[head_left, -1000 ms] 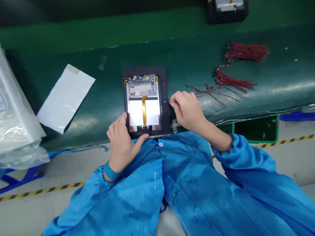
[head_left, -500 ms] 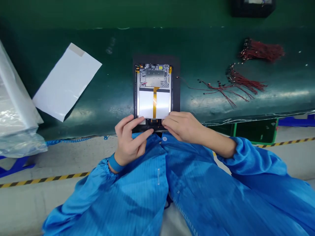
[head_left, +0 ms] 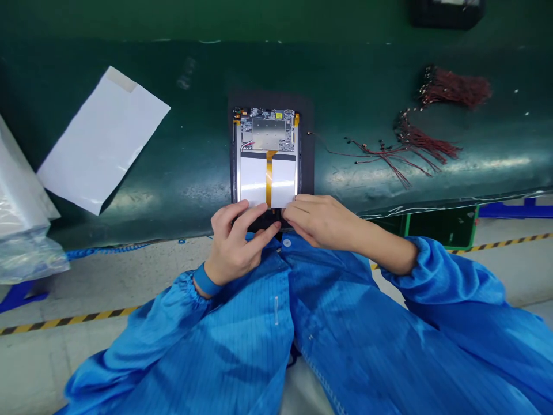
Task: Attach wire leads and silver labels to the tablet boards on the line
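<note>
An opened tablet (head_left: pixel 296 164) lies on a dark mat (head_left: pixel 307 104) at the table's near edge. Its circuit board (head_left: pixel 268 134) is at the far end. Nearer me is a silvery-white battery (head_left: pixel 253 180), crossed by an orange ribbon cable (head_left: pixel 269 181). My left hand (head_left: pixel 235 242) rests over the tablet's near left end, fingers spread, with the index fingertip by the battery's lower edge. At the near right corner, my right hand (head_left: pixel 322 222) has its fingers pinched together against the tablet. Whatever they hold is hidden.
Thin red-and-black wires with small black ends lie in a loose group (head_left: pixel 384 153) and bundles (head_left: pixel 460 86) to the right. A white sheet (head_left: pixel 106 141) and clear plastic bags (head_left: pixel 21 213) are on the left. A black box (head_left: pixel 447 14) stands at the back right.
My left hand has shifted right and inward over the tablet's near end, its index finger now closer to the ribbon cable. My right hand stays pinched at the same corner. The view has shifted slightly.
</note>
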The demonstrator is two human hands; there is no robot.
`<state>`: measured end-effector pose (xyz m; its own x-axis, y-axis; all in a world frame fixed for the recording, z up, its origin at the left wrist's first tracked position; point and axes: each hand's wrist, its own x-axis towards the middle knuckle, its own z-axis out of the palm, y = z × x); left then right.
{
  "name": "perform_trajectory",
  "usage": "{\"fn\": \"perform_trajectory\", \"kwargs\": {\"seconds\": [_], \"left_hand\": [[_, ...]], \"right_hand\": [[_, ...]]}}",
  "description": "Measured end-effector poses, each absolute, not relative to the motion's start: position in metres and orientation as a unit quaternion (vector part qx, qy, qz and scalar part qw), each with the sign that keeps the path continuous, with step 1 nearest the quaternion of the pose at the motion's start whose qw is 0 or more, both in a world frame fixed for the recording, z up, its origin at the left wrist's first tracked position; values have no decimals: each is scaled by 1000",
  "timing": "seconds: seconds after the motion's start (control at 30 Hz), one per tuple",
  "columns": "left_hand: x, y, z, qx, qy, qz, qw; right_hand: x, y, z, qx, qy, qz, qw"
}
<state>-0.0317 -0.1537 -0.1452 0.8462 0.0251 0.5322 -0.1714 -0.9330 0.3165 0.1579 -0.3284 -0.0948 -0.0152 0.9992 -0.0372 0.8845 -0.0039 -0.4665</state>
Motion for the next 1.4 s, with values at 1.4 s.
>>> {"fn": "perform_trajectory", "kwargs": {"seconds": [1.4], "left_hand": [[-17,-161,-139,937,-4,248,246]], "right_hand": [[159,-330,-94,-697,-672,189,163]]}}
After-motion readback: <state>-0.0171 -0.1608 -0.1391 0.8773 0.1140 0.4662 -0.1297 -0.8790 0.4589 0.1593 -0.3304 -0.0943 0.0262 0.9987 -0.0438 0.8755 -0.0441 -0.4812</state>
